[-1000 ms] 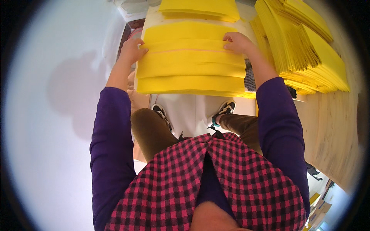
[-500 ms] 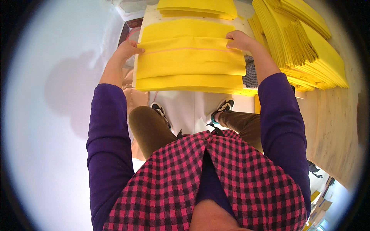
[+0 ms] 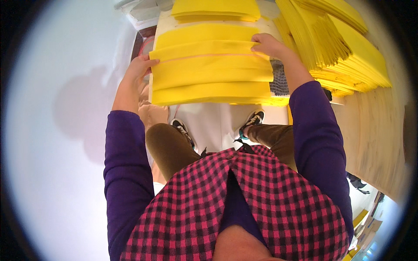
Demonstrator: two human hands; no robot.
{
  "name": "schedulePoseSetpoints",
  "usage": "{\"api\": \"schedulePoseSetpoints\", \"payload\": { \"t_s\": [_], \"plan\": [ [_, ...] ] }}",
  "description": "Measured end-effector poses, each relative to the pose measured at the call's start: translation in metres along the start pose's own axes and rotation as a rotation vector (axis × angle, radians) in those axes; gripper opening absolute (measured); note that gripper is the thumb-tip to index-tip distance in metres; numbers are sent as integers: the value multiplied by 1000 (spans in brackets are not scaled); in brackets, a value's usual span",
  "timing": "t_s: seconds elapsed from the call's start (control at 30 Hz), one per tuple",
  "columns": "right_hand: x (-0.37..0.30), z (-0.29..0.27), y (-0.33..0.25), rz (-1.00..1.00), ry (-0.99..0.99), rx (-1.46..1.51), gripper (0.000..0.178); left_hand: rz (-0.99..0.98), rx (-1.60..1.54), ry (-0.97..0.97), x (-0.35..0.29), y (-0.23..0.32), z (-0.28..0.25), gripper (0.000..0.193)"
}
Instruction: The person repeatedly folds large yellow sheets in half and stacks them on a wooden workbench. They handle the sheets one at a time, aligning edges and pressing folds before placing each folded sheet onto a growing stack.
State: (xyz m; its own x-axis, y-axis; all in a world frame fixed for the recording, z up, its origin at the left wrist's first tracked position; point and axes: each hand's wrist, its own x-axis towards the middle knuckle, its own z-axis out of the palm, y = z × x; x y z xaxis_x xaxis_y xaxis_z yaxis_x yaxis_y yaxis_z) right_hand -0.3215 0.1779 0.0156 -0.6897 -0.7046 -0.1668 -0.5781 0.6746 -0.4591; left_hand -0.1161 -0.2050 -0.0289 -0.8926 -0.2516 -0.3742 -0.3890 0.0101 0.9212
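A yellow fabric sheet point(image 3: 209, 65) with a thin pinkish line across it lies in front of me, over other yellow sheets on a pale board point(image 3: 163, 22). My left hand point(image 3: 141, 67) is closed at its left edge, with thumb and fingers pinching the cloth near the line. At the right edge my right hand point(image 3: 266, 45) pinches the same sheet a little higher up. The sheet is drawn out flat between both hands, and layered edges of yellow fabric show along the near side. Some fingertips are hidden behind the cloth.
Another yellow stack point(image 3: 215, 9) lies beyond the sheet. To the right, tall piles of folded yellow fabric point(image 3: 357, 56) rest on a wooden table point(image 3: 370, 139). A grey textured cloth point(image 3: 278, 78) sits beside my right forearm. A white wall point(image 3: 65, 182) rises on the left.
My left hand has shifted slightly nearer to me, still pinching the left edge. The sheet and my right hand appear slightly further left in view; both grips stay closed.
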Motion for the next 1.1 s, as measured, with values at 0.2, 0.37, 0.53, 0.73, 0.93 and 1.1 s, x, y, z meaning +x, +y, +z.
{"api": "schedulePoseSetpoints", "payload": {
  "t_s": [0.2,0.37,0.53,0.73,0.93,1.1],
  "plan": [
    [-1,1,11,23,-33,107,30,69,70,61,-5,0,7,23],
    [-16,-7,16,164,-125,12,47,164,-47,103,-16,-2,13,23],
    [-40,-12,9,198,-101,46,45,205,-111,131,-29,1,12,27],
    [-69,-30,-9,289,-63,224,48,336,-98,121,-67,19,15,25],
    [-105,-46,-44,128,117,550,30,433,32,257,-114,38,2,25],
    [-147,-84,-83,-45,263,544,13,651,47,327,-156,62,-7,26]
  ]
}}
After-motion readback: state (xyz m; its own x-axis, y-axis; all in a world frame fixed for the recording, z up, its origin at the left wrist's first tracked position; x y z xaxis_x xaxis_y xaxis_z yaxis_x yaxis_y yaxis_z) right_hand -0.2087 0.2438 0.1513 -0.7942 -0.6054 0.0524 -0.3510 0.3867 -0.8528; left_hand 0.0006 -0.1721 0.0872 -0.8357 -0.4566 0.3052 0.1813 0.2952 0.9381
